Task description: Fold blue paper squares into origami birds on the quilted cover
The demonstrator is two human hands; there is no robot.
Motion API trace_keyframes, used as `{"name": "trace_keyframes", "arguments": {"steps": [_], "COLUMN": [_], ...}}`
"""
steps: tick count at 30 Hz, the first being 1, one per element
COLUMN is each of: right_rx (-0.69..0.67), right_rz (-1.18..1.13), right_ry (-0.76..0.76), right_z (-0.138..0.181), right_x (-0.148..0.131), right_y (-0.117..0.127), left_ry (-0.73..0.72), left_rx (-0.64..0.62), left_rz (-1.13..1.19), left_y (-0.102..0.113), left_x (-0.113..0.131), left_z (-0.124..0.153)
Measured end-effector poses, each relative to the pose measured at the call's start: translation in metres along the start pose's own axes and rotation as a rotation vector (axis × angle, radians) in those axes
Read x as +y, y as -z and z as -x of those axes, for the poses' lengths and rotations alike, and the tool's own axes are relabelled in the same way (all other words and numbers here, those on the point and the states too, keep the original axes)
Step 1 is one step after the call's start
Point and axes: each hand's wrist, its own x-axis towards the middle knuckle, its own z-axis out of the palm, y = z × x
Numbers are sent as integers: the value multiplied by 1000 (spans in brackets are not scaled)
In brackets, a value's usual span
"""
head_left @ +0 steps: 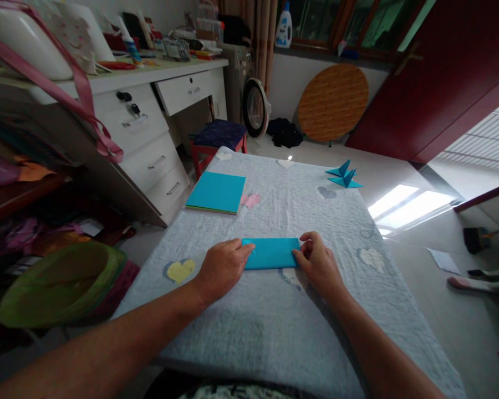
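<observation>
A blue sheet of paper (271,252), folded into a long rectangle, lies flat on the pale quilted table cover (274,327). My left hand (222,267) presses on the paper's left end with curled fingers. My right hand (318,264) pinches the right end between thumb and fingers. A stack of square coloured paper (216,192) with a blue top sheet rests further back on the left. Two folded blue paper figures (344,176) sit at the far right of the table.
A white desk with drawers (158,133) stands to the left, a red stool (217,139) beyond the table. A green-lined bin (60,282) is at the lower left. A round wooden board (332,102) leans on the far wall. Someone's feet (478,284) show at the right.
</observation>
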Motion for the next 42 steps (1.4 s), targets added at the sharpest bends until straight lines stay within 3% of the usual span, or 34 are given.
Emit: {"name": "trace_keyframes", "arguments": {"steps": [17,42], "right_rx": [-18,-3], "right_rz": [13,33], "right_ry": [-25,-50], "right_z": [0,1], "right_x": [0,-4], "right_y": [0,1], "left_ry": [26,-42], "left_rx": [-33,-21], "left_rz": [-76,-104], "left_y": [-1,-1], "left_x": [3,4], "left_z": [-2,6]}}
